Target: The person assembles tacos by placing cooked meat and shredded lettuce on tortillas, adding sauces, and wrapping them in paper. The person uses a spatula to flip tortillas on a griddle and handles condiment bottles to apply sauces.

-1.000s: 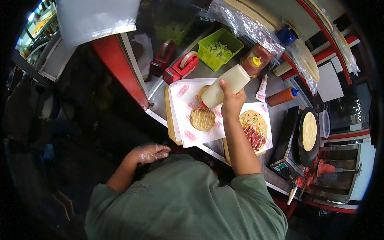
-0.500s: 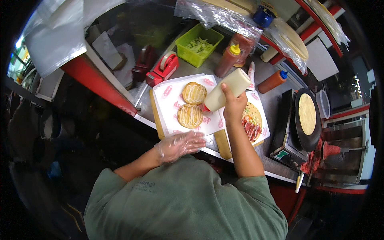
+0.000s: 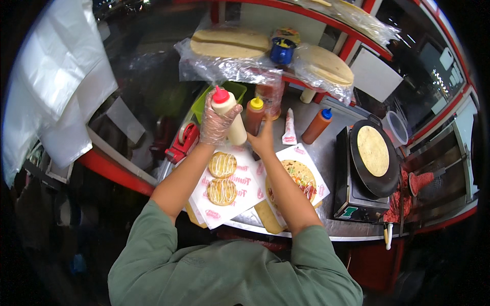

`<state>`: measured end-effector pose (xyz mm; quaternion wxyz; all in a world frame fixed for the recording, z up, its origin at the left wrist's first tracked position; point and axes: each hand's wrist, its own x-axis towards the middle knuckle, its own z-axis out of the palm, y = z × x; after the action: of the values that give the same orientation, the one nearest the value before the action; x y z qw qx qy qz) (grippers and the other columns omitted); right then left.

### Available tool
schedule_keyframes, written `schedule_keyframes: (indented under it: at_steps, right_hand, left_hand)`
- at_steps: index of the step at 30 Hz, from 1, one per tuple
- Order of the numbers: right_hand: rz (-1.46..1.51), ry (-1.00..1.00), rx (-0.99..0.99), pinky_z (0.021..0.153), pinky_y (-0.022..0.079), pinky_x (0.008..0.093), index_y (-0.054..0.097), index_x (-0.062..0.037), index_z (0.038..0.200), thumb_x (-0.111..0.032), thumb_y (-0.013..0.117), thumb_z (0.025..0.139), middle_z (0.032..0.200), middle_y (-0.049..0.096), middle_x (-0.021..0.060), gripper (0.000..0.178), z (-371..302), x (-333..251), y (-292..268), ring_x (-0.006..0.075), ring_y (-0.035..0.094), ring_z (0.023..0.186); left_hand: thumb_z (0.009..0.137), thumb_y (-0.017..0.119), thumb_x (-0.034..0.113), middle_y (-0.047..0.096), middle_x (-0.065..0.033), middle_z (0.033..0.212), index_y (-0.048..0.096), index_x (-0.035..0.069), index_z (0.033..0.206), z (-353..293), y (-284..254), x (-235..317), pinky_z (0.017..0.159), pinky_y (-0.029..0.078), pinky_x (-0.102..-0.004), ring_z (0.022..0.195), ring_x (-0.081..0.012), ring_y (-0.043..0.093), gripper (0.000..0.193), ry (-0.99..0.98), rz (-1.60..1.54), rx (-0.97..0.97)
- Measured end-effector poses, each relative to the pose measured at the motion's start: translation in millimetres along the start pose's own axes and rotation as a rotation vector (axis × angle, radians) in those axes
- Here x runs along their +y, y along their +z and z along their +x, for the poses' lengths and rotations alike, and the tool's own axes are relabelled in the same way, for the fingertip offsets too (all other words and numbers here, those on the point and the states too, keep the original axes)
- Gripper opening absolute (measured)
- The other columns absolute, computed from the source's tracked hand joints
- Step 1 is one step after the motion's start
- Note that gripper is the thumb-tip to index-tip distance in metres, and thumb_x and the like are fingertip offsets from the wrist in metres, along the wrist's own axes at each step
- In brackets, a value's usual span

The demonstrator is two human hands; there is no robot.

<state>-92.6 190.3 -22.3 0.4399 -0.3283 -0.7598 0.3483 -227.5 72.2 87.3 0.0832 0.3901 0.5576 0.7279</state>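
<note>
My left hand point(image 3: 216, 120), in a clear plastic glove, is wrapped round a cream-coloured squeeze bottle point(image 3: 237, 128) with a red cap, held upright, cap up. Just right of it, my bare right hand point(image 3: 262, 138) closes round the lower part of a reddish-brown sauce bottle point(image 3: 253, 118) with a yellow cap. Below my hands, two round buns point(image 3: 222, 178) striped with white sauce lie on printed white paper point(image 3: 245, 196). Under my right forearm is a flatbread point(image 3: 296, 176) topped with shreds and red sauce, partly hidden, on another paper sheet.
An orange-red bottle with a blue cap point(image 3: 317, 126) and a paper-wrapped cone point(image 3: 289, 127) stand beyond. At right, a flatbread point(image 3: 372, 151) lies on a black pan point(image 3: 393, 176) over a stove. A red tape dispenser point(image 3: 184, 140) and green bin point(image 3: 237, 89) sit at left. Wrapped flatbreads point(image 3: 229, 43) are shelved above.
The cream bottle has passed from my right hand to my gloved left hand and now points cap up. My right hand has moved to the yellow-capped bottle. The view has shifted upward.
</note>
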Motion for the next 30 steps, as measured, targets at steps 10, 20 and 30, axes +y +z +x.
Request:
schedule_keyframes:
  at_steps: [10,20,30]
  right_hand:
    - [0.011,0.163,0.027,0.094,0.055,0.0407,0.055,-0.0006,0.129,-0.011,0.092,0.07,0.12,0.071,0.0203,0.07,6.9,3.9,-69.5,0.0324,0.071,0.109]
    - [1.399,0.551,-0.103,0.112,0.051,0.0438,0.026,-0.0088,0.165,-0.028,0.065,0.103,0.151,0.053,0.0242,0.075,-131.2,-149.4,-127.6,0.0379,0.059,0.134]
    - [0.783,0.289,-0.081,0.11,0.052,0.0481,0.048,-0.0006,0.133,0.0,0.08,0.089,0.12,0.068,0.0173,0.054,-85.4,-122.8,-81.0,0.0324,0.07,0.116]
  left_hand:
    - [0.075,0.096,0.042,0.061,-0.0203,0.144,0.045,0.01,0.151,5.0,46.0,-83.0,0.109,0.051,-0.0473,0.128,-0.0357,0.064,0.097,0.08,0.343,-0.133]
    - [0.076,0.089,0.018,0.053,-0.0149,0.159,0.056,0.016,0.149,-112.3,12.3,62.8,0.127,0.028,-0.0571,0.152,-0.0343,0.044,0.08,0.704,0.066,-0.908]
    - [0.093,0.08,0.028,0.059,-0.0149,0.15,0.058,0.01,0.146,-232.7,-129.8,83.4,0.116,0.042,-0.0573,0.141,-0.037,0.054,0.06,0.246,0.249,-0.901]
